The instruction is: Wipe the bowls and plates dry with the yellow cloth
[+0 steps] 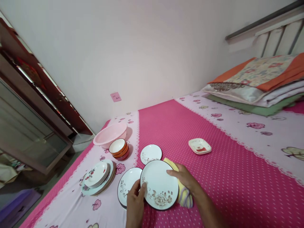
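A white plate [159, 183] with a dark rim and brown flower print is held up between my hands. My left hand [136, 198] grips its left edge, thumb on top. My right hand [182, 177] pinches the right edge, thumb on the face, with a yellow striped cloth [184, 197] bunched beneath that hand and along the rim. Partly covered by the held plate, a matching plate [128, 182] lies on the bed to the left. A smaller matching plate [151, 153] rests just beyond. The undersides of the held plate and my fingers there are hidden.
Stacked plates [97, 174] lie on the left, near stacked orange bowls [118, 147] and a pink basin [110, 134]. A squarish white dish [199, 146] sits on the pink bedsheet [166, 123] to the right. Folded bedding [258, 79] is piled at the far right by the wall.
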`<state>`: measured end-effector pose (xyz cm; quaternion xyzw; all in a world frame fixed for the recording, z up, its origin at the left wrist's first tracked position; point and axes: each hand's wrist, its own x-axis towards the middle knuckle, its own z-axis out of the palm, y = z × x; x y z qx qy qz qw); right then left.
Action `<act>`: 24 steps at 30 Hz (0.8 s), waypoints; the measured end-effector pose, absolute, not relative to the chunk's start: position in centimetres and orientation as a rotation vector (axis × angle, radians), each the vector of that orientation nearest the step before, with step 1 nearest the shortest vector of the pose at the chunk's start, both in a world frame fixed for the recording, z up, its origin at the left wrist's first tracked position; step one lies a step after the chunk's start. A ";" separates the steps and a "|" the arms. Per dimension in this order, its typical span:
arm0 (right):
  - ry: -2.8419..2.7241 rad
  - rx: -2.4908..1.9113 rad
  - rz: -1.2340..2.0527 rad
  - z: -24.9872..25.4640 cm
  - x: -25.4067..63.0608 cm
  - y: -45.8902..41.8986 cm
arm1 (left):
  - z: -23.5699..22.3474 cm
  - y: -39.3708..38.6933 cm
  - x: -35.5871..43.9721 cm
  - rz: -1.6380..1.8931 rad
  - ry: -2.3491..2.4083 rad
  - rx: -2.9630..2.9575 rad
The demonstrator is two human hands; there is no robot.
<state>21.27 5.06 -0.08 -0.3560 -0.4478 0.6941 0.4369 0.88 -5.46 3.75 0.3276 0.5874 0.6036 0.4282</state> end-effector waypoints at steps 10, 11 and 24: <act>-1.177 -1.181 1.464 -1.9 20.5 6.4 | 6.4 2.5 -5.8 1.585 1.584 0.655; -1.186 -1.217 1.433 -2.1 20.5 6.5 | 6.7 3.8 -6.7 1.582 1.613 0.633; -1.179 -1.296 1.431 -4.0 20.5 7.7 | 3.3 14.0 -8.3 1.269 1.754 0.769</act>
